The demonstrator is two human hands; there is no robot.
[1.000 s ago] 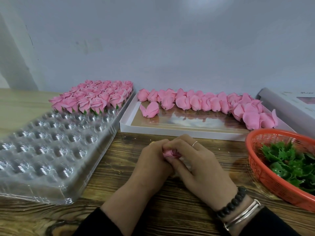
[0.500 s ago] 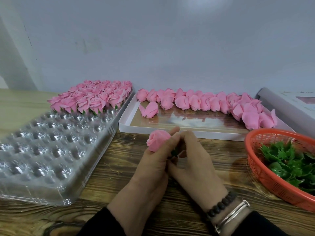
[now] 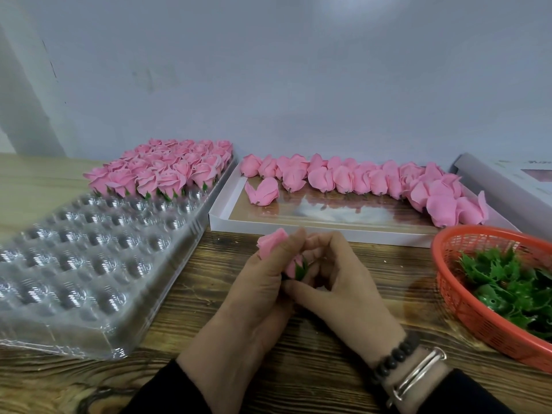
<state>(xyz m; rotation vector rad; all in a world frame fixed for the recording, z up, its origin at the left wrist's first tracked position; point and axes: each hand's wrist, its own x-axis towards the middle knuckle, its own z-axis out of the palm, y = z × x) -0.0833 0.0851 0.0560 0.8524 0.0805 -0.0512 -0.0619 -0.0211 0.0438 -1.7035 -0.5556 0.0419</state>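
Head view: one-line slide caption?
Left hand holds a pink rose; right hand pinches its green calyx, beside tray and basket.

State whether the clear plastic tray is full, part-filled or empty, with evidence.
Part-filled: pink roses fill only the far rows of the clear plastic tray; its nearer cells hold nothing.

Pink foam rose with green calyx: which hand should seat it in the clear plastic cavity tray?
Left, probably. The left hand grips the pink foam rose, and the clear plastic cavity tray lies on its side. The right hand only pinches the green calyx, nearer the orange mesh basket.
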